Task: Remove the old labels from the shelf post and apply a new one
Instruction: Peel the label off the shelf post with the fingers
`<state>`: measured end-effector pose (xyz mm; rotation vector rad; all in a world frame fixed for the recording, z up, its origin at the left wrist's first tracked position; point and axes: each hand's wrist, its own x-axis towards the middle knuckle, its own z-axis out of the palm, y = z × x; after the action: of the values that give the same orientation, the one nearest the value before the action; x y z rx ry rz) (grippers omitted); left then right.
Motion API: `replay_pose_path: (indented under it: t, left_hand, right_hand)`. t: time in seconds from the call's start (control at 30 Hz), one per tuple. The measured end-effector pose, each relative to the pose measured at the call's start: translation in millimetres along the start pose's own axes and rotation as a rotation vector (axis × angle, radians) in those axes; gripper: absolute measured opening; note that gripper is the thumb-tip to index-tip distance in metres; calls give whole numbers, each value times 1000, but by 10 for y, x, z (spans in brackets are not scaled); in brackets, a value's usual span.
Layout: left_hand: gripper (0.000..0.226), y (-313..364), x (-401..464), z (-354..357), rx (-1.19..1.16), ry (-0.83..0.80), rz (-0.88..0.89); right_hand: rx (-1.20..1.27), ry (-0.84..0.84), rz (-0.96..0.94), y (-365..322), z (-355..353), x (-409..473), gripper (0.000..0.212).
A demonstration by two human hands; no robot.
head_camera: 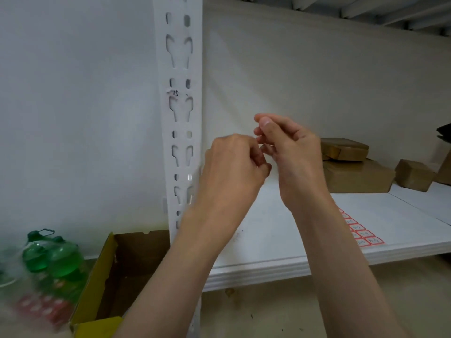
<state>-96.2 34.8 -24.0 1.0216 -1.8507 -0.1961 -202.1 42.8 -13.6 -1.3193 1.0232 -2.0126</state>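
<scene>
**A:** White perforated steel shelf post, upright at the shelf's left front corner: where does the job stand?

**B:** The post looks nearly bare. A torn scrap of label with black handwriting clings just above one pair of keyhole slots; no whole label shows on it. I judge the stripping mostly done, that remnant left.

**A:** And the new one?

**B:** Not on the post yet. Both hands meet just right of it, above the white shelf board. The left hand has its fingers curled, tips toward the right hand, whose thumb and forefinger are closed together. Whatever they pinch is too small to tell, perhaps a peeled bit or a fresh sticker, so what either grip is clamped on stays unclear.

**A:** Supplies?

**B:** A sheet of red-bordered white stickers lies on the shelf board by the right forearm. Brown cardboard boxes sit further back; green plastic bottles and a yellow-edged carton stand below left.
</scene>
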Motion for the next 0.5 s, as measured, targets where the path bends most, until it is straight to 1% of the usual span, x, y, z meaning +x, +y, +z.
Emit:
replay_pose_path:
  t: [0.1, 0.17, 0.2, 0.33, 0.4, 0.5]
  left_hand:
    - [10, 64, 5, -421, -95, 132, 123]
    - [14, 0, 24, -630, -140, 241, 237]
    - [16, -57, 33, -706, -151, 301, 266]
    - [8, -363, 84, -924, -187, 566, 236]
    - [10, -465, 113, -1003, -181, 598, 225]
    - [16, -514, 134, -1048, -167, 574, 263]
  right_hand:
    - [46, -37, -68, -121, 233, -60, 13]
    - [59, -53, -138, -180, 372, -102, 13]
    - [39, -57, -184, -205, 428, -118, 12]
    - [-122, -30, -369, -210, 630, -165, 10]
    - [-179, -15, -423, -166, 728, -172, 10]
    - [-278, 9, -525, -95, 859, -165, 11]
